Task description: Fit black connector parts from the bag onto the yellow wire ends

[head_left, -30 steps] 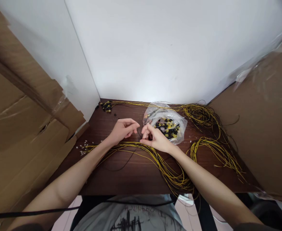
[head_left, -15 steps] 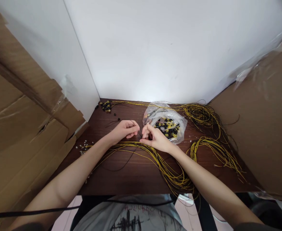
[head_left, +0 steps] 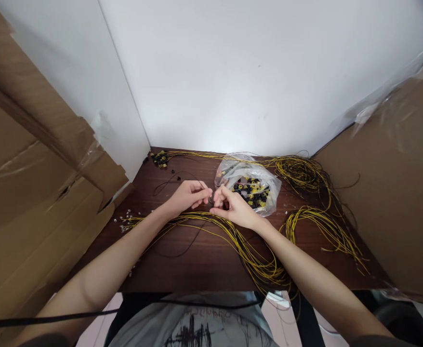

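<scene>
My left hand (head_left: 194, 195) pinches a thin black wire (head_left: 166, 182), which loops out behind it over the table. Close beside it, my right hand (head_left: 231, 206) is closed with thumb and fingertips together at the same spot; the wire seems to run between both hands, though its end is hidden by the fingers. Just below them lies a bundle of yellow and black wires (head_left: 238, 243), its small white tips (head_left: 127, 219) at the left. A clear plastic bag (head_left: 274, 185) of black and yellow connectors (head_left: 251, 190) sits right behind my right hand.
Finished-looking wires with black and yellow connectors (head_left: 160, 159) stretch along the back to a tangled coil (head_left: 298, 171). Another wire bundle (head_left: 322, 221) lies at the right. Cardboard (head_left: 34, 193) stands left, more cardboard (head_left: 388, 193) right, and a white wall (head_left: 233, 86) behind.
My left hand has shifted slightly right, closer to my right hand. The black wire behind it now forms a wider loop. My right hand has barely moved.
</scene>
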Action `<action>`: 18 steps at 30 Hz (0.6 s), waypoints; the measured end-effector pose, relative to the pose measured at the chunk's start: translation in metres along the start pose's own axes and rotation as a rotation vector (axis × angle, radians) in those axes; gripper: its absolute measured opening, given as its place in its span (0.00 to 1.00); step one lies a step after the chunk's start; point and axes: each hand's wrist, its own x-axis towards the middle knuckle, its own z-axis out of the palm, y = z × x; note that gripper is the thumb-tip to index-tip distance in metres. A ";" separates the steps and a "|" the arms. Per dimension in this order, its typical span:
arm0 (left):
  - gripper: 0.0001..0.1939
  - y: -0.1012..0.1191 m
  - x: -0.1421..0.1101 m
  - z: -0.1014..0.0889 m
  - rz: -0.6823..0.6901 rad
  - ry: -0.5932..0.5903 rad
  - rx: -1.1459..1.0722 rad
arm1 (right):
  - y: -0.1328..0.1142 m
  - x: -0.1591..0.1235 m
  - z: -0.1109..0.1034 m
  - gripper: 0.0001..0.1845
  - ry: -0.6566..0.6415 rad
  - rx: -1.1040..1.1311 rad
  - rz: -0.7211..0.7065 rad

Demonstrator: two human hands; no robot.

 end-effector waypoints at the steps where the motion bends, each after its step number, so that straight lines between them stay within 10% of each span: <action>1: 0.14 -0.001 0.000 0.000 0.004 0.024 -0.009 | 0.000 0.000 0.000 0.13 0.002 -0.007 0.002; 18: 0.11 0.004 -0.003 0.001 0.072 -0.090 0.327 | 0.000 0.000 0.000 0.15 0.020 -0.052 0.024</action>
